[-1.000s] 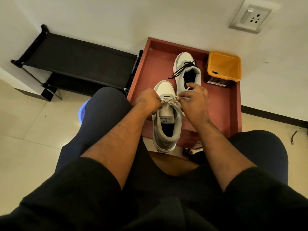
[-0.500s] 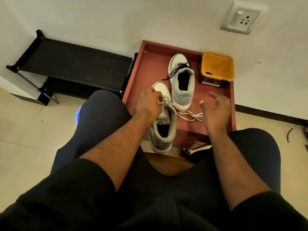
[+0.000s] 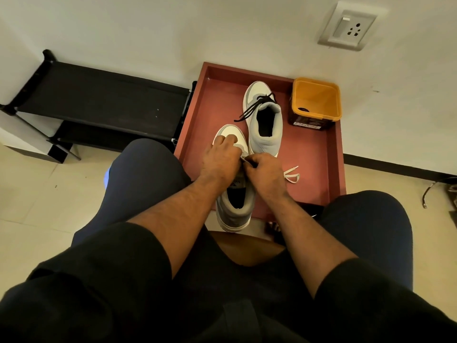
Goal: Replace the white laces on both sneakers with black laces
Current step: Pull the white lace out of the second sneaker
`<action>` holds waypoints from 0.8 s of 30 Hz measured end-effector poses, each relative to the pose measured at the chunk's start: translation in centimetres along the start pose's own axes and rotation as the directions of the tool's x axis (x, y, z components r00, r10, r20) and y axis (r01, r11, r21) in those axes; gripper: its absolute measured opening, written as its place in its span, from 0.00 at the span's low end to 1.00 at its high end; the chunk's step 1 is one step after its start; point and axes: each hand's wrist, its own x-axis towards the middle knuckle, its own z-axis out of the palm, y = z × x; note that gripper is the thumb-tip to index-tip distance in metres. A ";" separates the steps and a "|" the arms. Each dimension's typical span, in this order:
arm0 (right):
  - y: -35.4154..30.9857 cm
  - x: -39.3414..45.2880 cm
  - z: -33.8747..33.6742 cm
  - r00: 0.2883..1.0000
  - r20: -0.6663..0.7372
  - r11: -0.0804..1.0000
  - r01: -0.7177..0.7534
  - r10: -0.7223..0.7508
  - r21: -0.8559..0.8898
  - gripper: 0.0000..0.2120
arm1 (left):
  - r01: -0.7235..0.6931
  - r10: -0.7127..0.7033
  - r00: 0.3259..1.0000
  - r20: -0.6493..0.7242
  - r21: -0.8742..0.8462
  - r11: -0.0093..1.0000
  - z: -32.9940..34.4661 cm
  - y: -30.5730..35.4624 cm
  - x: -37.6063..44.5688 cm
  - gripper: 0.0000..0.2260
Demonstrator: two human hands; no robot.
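- Scene: tiled floor (image 3: 29, 194) against a white wall (image 3: 197, 28); a red tray (image 3: 334, 154) is sitting at the wall's foot, a black rack (image 3: 106, 100) lying to its left, a wall socket (image 3: 348, 27) showing above.
- An orange tub (image 3: 316, 102) is standing in the tray's far right corner, just beside the far sneaker (image 3: 265, 120).
- Far sneaker is already carrying a black lace (image 3: 252, 108), ends trailing loose off its left side. Looks relaced; I can't tell whether it's tied.
- Near sneaker (image 3: 233, 194) is lying at the tray's front, heel overhanging the edge toward the person, and is wearing its white lace (image 3: 291, 174) yet.
- Left hand (image 3: 222, 159) is bearing down on the near sneaker's toe and upper, fingers curled over the shoe, steadying it.
- Right hand (image 3: 264, 173) is pinching the white lace at the eyelet area, fingers clenched on it; the lace's free end is looping onto the tray to the right.
- Judgement: roughly halfway. One shoe done, second shoe in the unlacing stage.
- Remaining: pulling the white lace fully out, then threading a black one. No spare black lace is clearly showing anywhere.
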 end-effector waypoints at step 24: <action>0.5 -0.5 -0.2 0.995 -0.067 0.965 -0.058 0.077 0.255 0.07 | 0.293 -0.316 0.946 0.069 -0.594 0.749 -0.5 -2.9 0.9 0.17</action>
